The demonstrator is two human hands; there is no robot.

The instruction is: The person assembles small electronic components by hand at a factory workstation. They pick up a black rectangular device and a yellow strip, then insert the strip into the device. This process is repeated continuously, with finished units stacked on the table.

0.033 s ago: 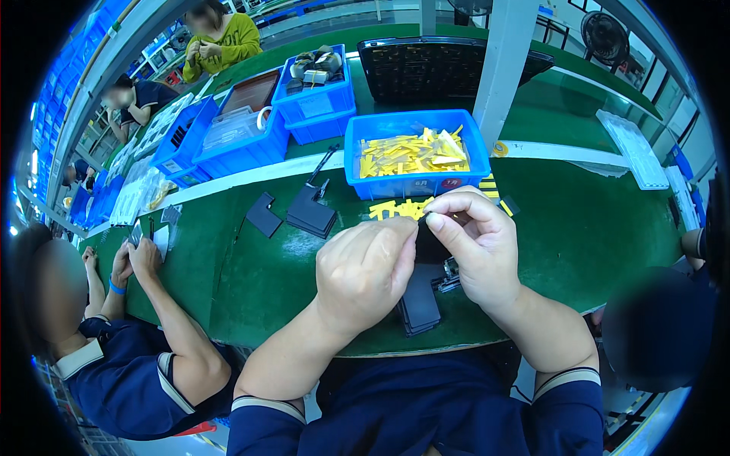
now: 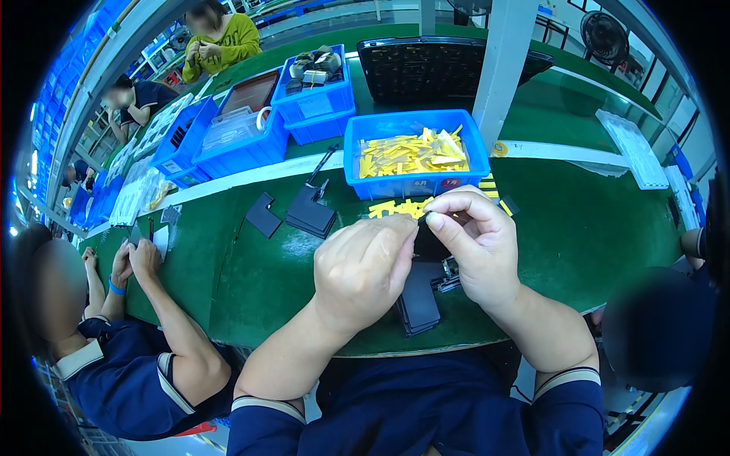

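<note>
Black piece (image 2: 431,243) pinched in right hand (image 2: 483,247); left hand (image 2: 363,266) curled alongside, hold hidden.

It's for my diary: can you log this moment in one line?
left grip: curled, contact unclear | right grip: pinching dark piece | green table: stacked dark plates, blue bin with yellow strips

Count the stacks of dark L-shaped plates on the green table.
2. The far stack lies left of the nearest blue bin; the near stack is partly behind the left hand. The seemingly single plate isn't counted; more may be hidden.
</note>
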